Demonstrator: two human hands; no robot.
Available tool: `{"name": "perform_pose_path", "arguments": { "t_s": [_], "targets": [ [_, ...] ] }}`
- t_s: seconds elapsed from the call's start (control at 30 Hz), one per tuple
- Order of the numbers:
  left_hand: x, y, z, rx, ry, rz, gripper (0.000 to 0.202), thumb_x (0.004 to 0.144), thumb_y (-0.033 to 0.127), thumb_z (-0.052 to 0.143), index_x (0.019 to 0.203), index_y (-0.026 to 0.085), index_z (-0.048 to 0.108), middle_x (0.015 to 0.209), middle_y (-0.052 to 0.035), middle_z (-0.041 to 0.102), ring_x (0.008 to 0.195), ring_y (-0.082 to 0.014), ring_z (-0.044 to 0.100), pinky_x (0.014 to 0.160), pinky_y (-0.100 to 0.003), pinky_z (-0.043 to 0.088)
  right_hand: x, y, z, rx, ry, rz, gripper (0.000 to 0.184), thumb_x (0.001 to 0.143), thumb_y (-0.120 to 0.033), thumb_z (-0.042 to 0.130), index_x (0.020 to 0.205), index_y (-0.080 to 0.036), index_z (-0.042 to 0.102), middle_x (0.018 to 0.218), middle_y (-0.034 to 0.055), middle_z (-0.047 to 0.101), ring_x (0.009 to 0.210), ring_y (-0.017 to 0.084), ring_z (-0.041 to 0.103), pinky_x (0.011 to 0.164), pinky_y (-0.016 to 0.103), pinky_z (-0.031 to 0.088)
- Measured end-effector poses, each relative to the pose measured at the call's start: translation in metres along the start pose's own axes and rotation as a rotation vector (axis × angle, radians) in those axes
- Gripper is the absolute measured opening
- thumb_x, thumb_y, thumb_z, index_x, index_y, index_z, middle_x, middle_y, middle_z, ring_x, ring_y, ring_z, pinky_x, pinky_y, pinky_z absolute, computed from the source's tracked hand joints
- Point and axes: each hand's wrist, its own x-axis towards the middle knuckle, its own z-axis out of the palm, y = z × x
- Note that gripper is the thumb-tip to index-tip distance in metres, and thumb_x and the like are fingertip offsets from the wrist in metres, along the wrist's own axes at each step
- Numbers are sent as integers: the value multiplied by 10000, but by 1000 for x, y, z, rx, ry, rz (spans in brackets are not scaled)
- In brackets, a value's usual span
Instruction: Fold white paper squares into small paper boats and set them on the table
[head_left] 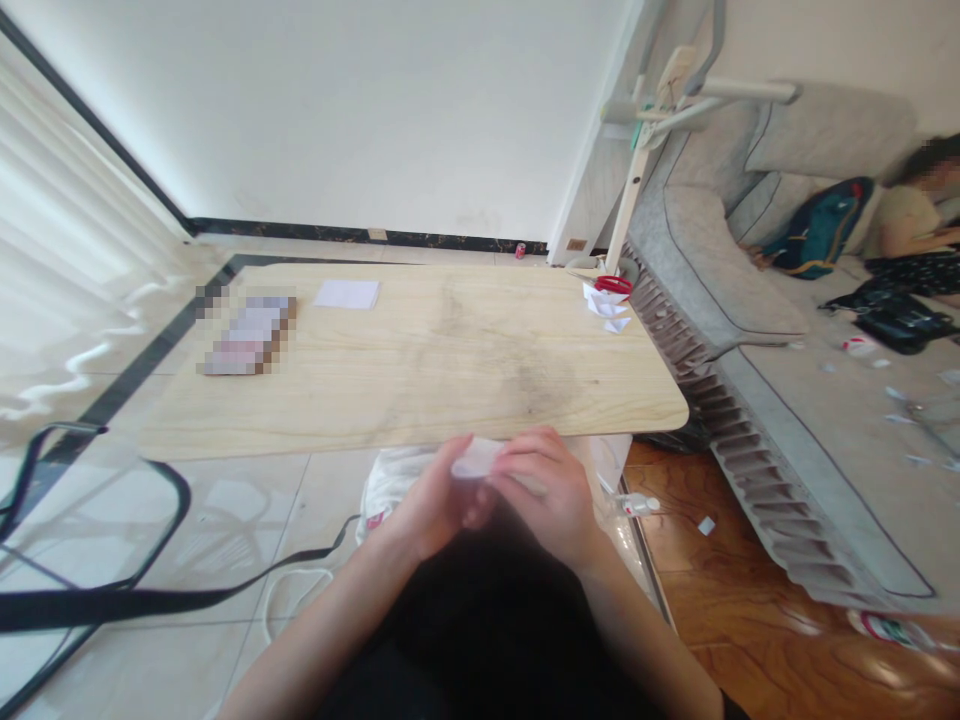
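Paper (474,458) is pinched between left hand (442,500) and right hand (551,492), by the near edge of the counter (375,370); could be creased askew if pressed unevenly, or dropped if the pinch is loosened.

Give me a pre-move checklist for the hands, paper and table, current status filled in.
1. Grip: left hand and right hand both on the paper. Ok.
2. Paper's edges lined up: fingers cover part, and it's blurred. Cannot tell.
3. Sheet on the table, lying flat, away from the hands. Ok.
4. Folded pieces at the table's far right, apart from the hands. Ok.
5. Tabletop free of marks: dark smudges right of the middle. Not ok.
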Motion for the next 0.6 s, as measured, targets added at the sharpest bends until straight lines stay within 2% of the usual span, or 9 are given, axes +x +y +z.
{"name": "perform_pose_path", "arguments": {
  "t_s": [0.03,0.07,0.1,0.17,0.2,0.23,0.3,0.43,0.6],
  "targets": [
    [-1,2,-2,74,12,23,558,794,641,493,514,164,572,427,6,431,395,-106,369,409,-239,227,-1,0,0,29,57,48,104,833,-155,691,828,-253,726,807,26,708,807,209,639,786,389,518],
    [-2,5,-4,170,61,107,590,807,655,447,489,170,558,420,5,417,397,-109,366,412,-242,231,-2,0,0,68,113,116,99,837,-158,683,819,-247,721,778,22,701,785,203,637,762,375,518],
    [-5,8,-5,272,152,247,575,821,627,452,484,174,555,431,6,424,420,-112,380,430,-243,262,-3,0,0,117,159,197,88,837,-169,679,813,-244,718,759,17,695,763,196,634,732,356,517],
    [-10,16,-4,452,355,548,376,799,484,598,584,177,628,540,1,532,540,-131,476,539,-237,377,-5,1,0,242,189,372,49,830,-207,687,804,-236,716,752,11,695,723,181,632,672,319,512],
    [-13,19,-3,513,400,627,230,757,409,672,710,185,691,661,-11,622,633,-150,537,619,-243,425,-5,1,1,308,182,450,30,820,-233,700,795,-231,716,742,8,697,695,174,632,644,303,510],
    [-15,22,0,561,402,651,195,722,350,718,844,198,727,791,-23,684,719,-169,578,689,-254,452,-5,2,1,365,171,515,42,807,-258,713,784,-223,716,729,6,700,669,168,631,620,293,508],
    [-17,23,5,624,350,605,252,695,301,754,926,200,747,877,-40,721,778,-191,612,728,-267,471,-5,2,3,443,156,602,90,780,-295,736,767,-208,719,719,10,708,648,166,635,596,280,510],
    [-16,15,12,600,363,511,179,752,335,711,750,157,733,698,-39,707,654,-177,606,594,-244,458,-4,0,6,458,127,660,125,770,-316,743,786,-192,738,733,24,726,658,168,651,608,275,524],
    [-14,11,15,525,464,543,172,729,314,715,669,156,685,597,-2,651,561,-138,560,498,-205,411,-5,1,10,476,59,651,168,767,-342,750,836,-189,755,763,36,754,681,182,679,637,289,548]
  ]
}}
